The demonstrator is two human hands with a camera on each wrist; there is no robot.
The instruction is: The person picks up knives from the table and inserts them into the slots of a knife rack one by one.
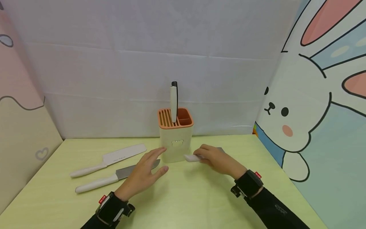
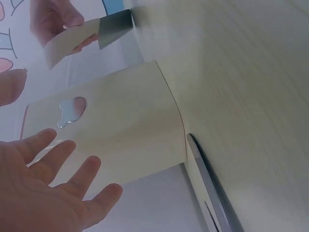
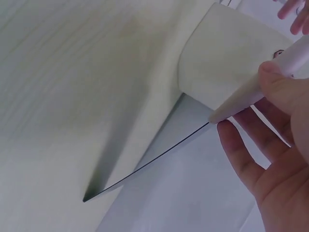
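Observation:
My right hand (image 1: pixel 213 159) grips a knife by its white handle (image 1: pixel 193 157). In the right wrist view its thin blade (image 3: pixel 159 157) slants down, tip close to the table. Just left of it stands a cream knife block (image 1: pixel 175 144) with an orange slotted top, holding an upright white handle (image 1: pixel 173 103) with a black part behind it. My left hand (image 1: pixel 143 175) hovers by the block's left front, fingers spread and holding nothing. Beneath and beside it lies a white-handled knife (image 1: pixel 97 183), its blade partly hidden by the hand. A white-handled cleaver (image 1: pixel 124 153) lies behind that knife.
The pale yellow-green table (image 1: pixel 183 203) ends at a white sheet (image 1: pixel 114 79) behind the block. A panel with a cartoon rabbit (image 1: pixel 303 124) rises on the right, and a pink and cream panel (image 1: pixel 20 133) on the left.

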